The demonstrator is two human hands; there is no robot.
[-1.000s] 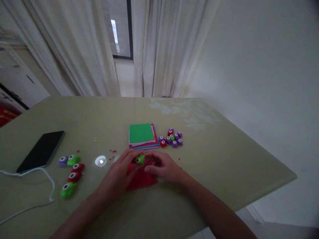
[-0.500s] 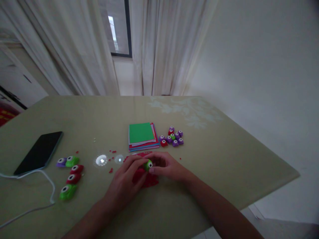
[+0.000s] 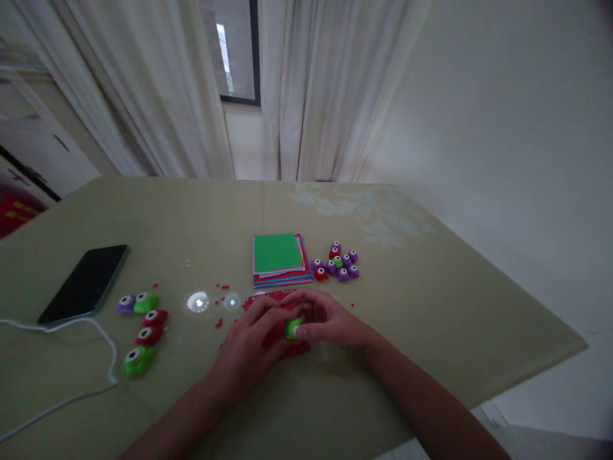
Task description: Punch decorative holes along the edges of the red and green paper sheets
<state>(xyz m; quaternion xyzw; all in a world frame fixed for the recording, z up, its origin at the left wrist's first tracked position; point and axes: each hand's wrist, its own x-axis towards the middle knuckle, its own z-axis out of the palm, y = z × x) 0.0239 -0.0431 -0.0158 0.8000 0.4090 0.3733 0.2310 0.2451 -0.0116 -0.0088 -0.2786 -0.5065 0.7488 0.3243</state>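
Note:
My right hand (image 3: pixel 330 319) is closed around a small green paper punch (image 3: pixel 291 329), with the thumb over its white button that looks like an eye. Beneath both hands lies a sheet of red paper (image 3: pixel 299 349), small cut-outs showing along its far edge. My left hand (image 3: pixel 256 335) grips this paper from the left, its fingertips against the punch. The part of the punch under the fingers is hidden. Small red paper bits (image 3: pixel 219 323) lie scattered left of the sheet.
Beyond my hands is a stack of coloured paper (image 3: pixel 276 253), with several small eye-topped punches (image 3: pixel 343 273) to its right. Larger punches (image 3: pixel 149 335) stand at left near a dark tablet (image 3: pixel 86 281) and a white cable (image 3: pixel 113 358). Two clear round pieces (image 3: pixel 232 301) lie between.
The green punch has tilted, and my right thumb now covers its eye button, which showed before. The whole view has shifted slightly; the other things stay in place.

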